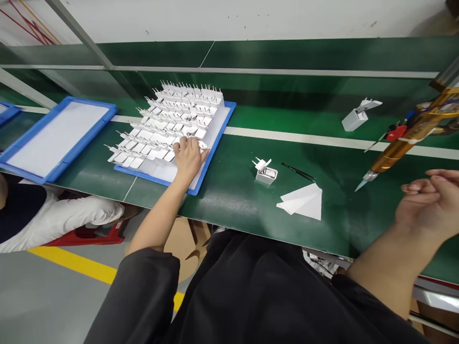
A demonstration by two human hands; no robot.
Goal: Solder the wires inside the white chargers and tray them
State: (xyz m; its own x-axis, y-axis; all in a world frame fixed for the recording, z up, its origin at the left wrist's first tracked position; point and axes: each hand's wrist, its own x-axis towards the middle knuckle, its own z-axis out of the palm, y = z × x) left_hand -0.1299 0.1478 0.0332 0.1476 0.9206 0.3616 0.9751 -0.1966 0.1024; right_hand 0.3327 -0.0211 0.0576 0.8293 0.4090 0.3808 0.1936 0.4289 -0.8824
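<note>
My left hand (189, 160) reaches over the right front part of a blue-rimmed tray (211, 165), its fingers closed around a white plug adapter (202, 145) that is mostly hidden under them. Rows of similar white plug adapters (168, 126), pins pointing up, fill much of this tray. Off to the right, my right hand (426, 203) is raised above the bench with curled fingers and nothing visible in them. Closest to it is a dispensing gun (394, 148) with an amber barrel and a pale pointed nozzle, hanging apart from the hand.
One opened white adapter (266, 174) stands mid-bench beside black tweezers (299, 172) and a folded white paper (303, 200). Another opened adapter (355, 118) is farther back. A second blue-rimmed tray (59, 138) lies left, near a seated person's leg (79, 215).
</note>
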